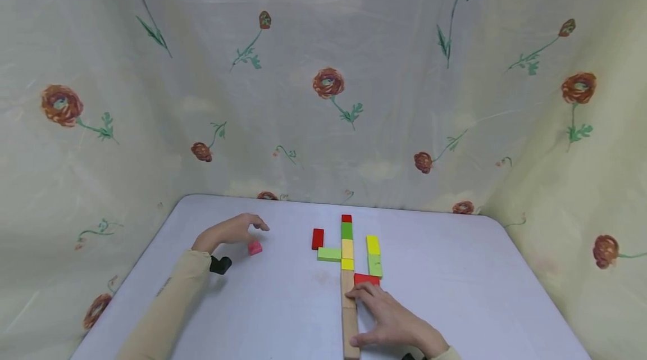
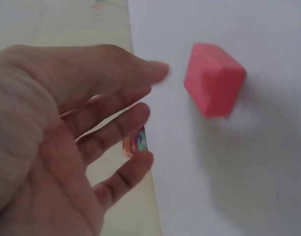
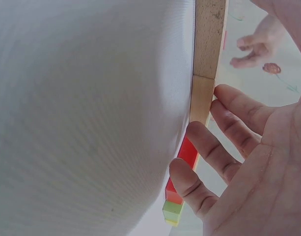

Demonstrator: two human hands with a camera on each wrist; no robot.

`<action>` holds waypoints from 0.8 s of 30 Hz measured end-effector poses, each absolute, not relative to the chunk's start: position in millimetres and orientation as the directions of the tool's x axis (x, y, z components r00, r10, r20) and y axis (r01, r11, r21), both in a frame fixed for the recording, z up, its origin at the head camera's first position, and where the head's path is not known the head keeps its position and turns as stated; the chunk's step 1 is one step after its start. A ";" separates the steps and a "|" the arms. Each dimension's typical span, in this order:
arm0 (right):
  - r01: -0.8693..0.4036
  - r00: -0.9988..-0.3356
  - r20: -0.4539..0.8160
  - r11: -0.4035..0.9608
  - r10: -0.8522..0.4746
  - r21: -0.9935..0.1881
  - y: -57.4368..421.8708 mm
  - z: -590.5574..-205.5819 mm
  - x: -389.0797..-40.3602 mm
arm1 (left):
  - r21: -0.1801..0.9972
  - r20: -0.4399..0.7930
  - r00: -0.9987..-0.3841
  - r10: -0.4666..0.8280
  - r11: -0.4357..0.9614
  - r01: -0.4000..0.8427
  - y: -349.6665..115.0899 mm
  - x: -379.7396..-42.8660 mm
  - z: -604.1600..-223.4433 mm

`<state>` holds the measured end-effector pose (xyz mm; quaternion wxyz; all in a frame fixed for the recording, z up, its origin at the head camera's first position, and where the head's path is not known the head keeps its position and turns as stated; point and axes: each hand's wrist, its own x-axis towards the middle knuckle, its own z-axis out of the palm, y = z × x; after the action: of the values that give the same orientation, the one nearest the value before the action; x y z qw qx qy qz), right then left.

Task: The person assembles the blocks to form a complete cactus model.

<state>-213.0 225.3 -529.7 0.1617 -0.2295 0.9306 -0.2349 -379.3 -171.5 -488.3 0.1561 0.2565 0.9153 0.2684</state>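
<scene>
My left hand (image 1: 229, 232) hovers at the table's left beside a small pink block (image 1: 255, 247), its fingers loosely bent with nothing between them. In the left wrist view the pink block (image 2: 214, 78) stands apart from the thumb tip. My right hand (image 1: 391, 318) reaches over two plain wooden blocks laid end to end, the far one (image 1: 347, 281) and the near one (image 1: 350, 329). Its fingers are spread, the fingertips right at the far block and the thumb at the near one. Partly covered by that hand, a red block (image 1: 366, 278) lies against the row's right side.
Beyond the wooden blocks the row continues with a small yellow block (image 1: 347, 264), a beige block (image 1: 347, 249), a green block (image 1: 346, 230) and a red one (image 1: 346, 218). A light green block (image 1: 328, 254) branches left near a dark red block (image 1: 317, 238). Right stands a yellow-green pair (image 1: 373, 253).
</scene>
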 end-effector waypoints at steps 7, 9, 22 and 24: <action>-0.340 -0.847 -0.197 0.789 -0.493 -0.512 226.8 -529.6 -212.3 | 0.554 -0.224 -0.822 0.524 0.762 0.334 -179.9 -371.4 -491.1; -0.342 -0.847 -0.195 0.788 -0.494 -0.511 226.9 -528.8 -211.8 | 0.555 -0.233 -0.821 0.521 0.765 0.328 -179.4 -370.5 -492.9; -0.344 -0.840 -0.205 0.785 -0.502 -0.516 226.3 -527.8 -211.8 | 0.547 -0.197 -0.813 0.548 0.750 0.372 -178.9 -371.7 -497.3; -0.342 -0.840 -0.207 0.787 -0.501 -0.514 226.4 -527.5 -212.0 | 0.557 -0.188 -0.818 0.544 0.745 0.367 -179.3 -370.7 -497.9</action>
<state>-212.0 226.4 -527.5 0.1688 -0.2268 0.9299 -0.2352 -370.7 -179.3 -497.9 0.1716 0.2480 0.9182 0.2569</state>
